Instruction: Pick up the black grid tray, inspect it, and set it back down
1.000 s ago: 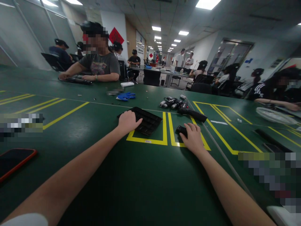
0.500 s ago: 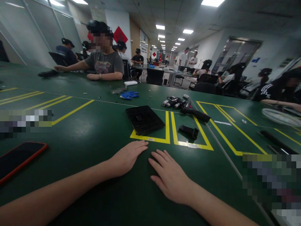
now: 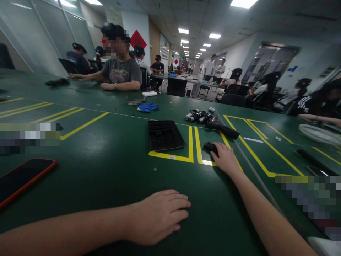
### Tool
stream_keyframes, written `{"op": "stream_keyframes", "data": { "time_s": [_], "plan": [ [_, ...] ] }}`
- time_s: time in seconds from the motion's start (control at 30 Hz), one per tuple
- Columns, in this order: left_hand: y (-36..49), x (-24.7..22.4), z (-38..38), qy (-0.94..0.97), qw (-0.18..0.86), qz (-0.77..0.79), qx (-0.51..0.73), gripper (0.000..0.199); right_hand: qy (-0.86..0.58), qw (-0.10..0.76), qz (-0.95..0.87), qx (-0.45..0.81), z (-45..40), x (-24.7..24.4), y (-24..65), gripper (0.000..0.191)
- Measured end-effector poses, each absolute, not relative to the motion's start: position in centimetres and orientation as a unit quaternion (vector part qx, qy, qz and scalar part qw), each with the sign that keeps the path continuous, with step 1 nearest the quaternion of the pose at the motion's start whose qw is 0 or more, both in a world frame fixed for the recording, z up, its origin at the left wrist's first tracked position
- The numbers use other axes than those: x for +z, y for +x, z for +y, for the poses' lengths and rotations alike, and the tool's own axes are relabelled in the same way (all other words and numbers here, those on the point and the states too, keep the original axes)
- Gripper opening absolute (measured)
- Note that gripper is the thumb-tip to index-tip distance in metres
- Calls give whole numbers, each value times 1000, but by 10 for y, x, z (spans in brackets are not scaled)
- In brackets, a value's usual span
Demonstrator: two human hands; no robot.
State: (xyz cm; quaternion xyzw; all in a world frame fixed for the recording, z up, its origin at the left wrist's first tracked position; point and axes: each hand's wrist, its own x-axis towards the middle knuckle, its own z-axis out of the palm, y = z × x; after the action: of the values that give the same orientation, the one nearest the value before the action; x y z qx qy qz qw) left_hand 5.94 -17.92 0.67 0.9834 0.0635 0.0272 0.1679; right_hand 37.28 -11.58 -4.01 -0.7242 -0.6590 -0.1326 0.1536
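No readable text or signs.

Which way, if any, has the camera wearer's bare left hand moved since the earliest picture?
Yes, towards the camera: the bare left hand was at the flat, black, rectangular case, beyond the straight yellow tape strip; now it is on the strip's near side.

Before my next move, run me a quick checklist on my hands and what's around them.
1. Right hand on the small, black, oblong piece: ok, the fingers touch it.
2. Piece firmly gripped: cannot tell, the fingers hide part of it.
3. Left hand apart from the flat, black, four-sided panel: ok.
4. No loose bits in front of the panel: not ok, a tiny pale bit lies on the green tabletop.
5. Orange-rimmed, dark-screened phone apart from both hands: ok.
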Motion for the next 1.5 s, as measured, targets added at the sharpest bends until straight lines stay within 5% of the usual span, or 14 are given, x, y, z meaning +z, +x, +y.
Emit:
{"op": "stream_keyframes", "data": {
  "time_s": [0.2, 0.47, 0.6, 0.77, 0.83, 1.0, 1.13, 1.2, 1.33, 1.5],
  "plan": [
    [56, 6, -170, 987, 129, 81, 50, 31, -731, 148, -659, -93, -115, -48, 376, 48],
    [37, 3, -117, 927, 39, 372, -6, 24, -737, 150, -655, -78, -117, -45, 375, 49],
    [29, -3, -105, 918, 170, 352, 59, 19, -735, 152, -656, -79, -118, -45, 373, 48],
    [31, 16, -60, 640, 567, 437, 280, 8, -737, 155, -654, -75, -117, -45, 372, 47],
    [34, 25, -32, 516, 647, 443, 345, 7, -737, 158, -653, -72, -117, -45, 372, 47],
    [46, 27, 30, 619, 498, 504, 340, 16, -735, 162, -654, -71, -117, -44, 372, 48],
    [54, 20, 63, 841, 195, 492, 114, 42, -733, 177, -653, -65, -115, -48, 375, 46],
    [57, 20, 72, 877, 126, 463, 28, 49, -731, 195, -651, -58, -113, -49, 377, 44],
    [60, 23, 69, 898, 85, 431, -29, 44, -737, 245, -629, 7, -113, -47, 372, 42],
    [70, 10, 19, 874, 121, 464, 80, 45, -697, 331, -620, 141, -122, -38, 338, 40]
  ]
}}
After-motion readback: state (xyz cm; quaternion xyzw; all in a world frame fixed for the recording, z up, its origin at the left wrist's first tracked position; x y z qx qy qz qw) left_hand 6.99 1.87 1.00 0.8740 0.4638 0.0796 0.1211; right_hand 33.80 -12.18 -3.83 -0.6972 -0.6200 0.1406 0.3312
